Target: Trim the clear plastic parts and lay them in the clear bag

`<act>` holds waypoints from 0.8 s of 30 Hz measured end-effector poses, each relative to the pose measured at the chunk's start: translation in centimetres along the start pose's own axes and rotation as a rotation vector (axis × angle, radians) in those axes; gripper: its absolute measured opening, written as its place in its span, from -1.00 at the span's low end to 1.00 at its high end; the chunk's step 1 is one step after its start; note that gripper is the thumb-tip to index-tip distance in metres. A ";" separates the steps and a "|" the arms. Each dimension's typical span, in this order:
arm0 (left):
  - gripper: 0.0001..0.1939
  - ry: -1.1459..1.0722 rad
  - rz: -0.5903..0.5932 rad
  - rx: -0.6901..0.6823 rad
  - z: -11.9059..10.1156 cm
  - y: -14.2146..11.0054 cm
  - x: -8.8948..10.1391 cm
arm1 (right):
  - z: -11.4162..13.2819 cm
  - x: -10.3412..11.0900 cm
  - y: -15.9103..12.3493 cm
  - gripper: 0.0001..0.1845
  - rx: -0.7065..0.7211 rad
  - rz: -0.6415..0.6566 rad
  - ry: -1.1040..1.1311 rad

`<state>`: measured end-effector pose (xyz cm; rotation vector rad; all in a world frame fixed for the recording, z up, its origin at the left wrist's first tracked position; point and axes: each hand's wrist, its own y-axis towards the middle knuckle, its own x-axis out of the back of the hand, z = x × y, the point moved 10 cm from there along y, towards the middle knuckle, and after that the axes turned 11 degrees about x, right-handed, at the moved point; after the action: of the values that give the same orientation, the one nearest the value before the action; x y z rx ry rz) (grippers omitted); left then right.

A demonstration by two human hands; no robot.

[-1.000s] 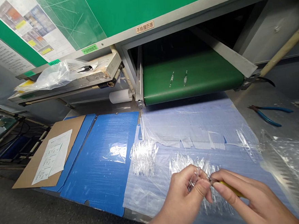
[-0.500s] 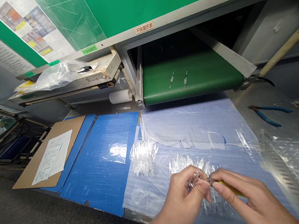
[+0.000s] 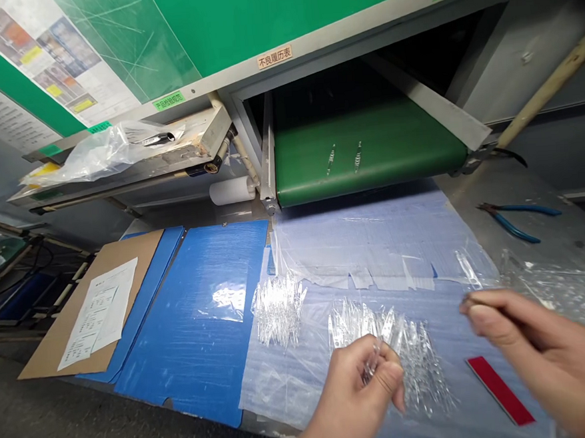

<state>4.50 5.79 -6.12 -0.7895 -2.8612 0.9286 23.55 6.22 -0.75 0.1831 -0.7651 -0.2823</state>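
My left hand (image 3: 364, 387) is closed in a pinch on a few clear plastic parts, low over a loose heap of the same clear parts (image 3: 413, 364) on a transparent sheet (image 3: 374, 240). My right hand (image 3: 547, 354) is out to the right, apart from the left. Its fingertips are pressed together, slightly blurred, and what they hold is hidden. A red strip (image 3: 499, 391) lies on the sheet between the hands. A second, neater bundle of clear parts (image 3: 279, 310) rests further left.
A green conveyor belt (image 3: 368, 153) carrying two clear parts ends just behind the sheet. Blue-handled pliers (image 3: 510, 220) lie on the metal table at right, near a crumpled plastic bag (image 3: 557, 280). Blue corrugated boards (image 3: 203, 305) and cardboard with a paper form (image 3: 96, 313) lie left.
My right hand has pulled away to the right from the left hand, uncovering the red strip. The yellow-handled tool it held is no longer visible. The left hand stays pinched on the parts.
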 end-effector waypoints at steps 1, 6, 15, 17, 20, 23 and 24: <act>-0.74 -0.008 0.002 0.006 0.0 0.0 0.0 | 0.3 -0.7 -0.1 -0.73 0.003 0.043 0.023; -0.73 -0.092 0.037 0.005 -0.4 0.3 -0.4 | 0.7 -5.7 -1.7 -0.72 -0.075 0.311 0.162; -0.74 -0.016 0.232 0.098 2.1 1.5 -3.2 | 2.9 -11.3 -3.0 -0.70 -0.253 0.634 0.624; -0.58 0.074 0.198 0.110 2.4 1.5 -2.4 | 1.8 -10.3 -1.9 -0.68 -0.220 0.553 0.586; -0.53 0.267 -0.093 0.022 1.3 1.4 1.6 | -2.4 -9.1 -1.5 -0.64 -0.318 0.427 0.536; -0.68 0.485 -0.305 -0.055 0.9 1.4 4.3 | -5.9 -11.0 -3.1 -0.63 -0.441 0.528 0.475; -0.69 0.548 -0.331 -0.062 1.3 1.6 4.7 | -6.3 -12.0 -3.6 -0.63 -0.436 0.585 0.454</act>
<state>0.92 8.45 -8.70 -0.4555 -2.4351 0.4880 19.08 7.01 -13.97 -0.3787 -0.2684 0.1527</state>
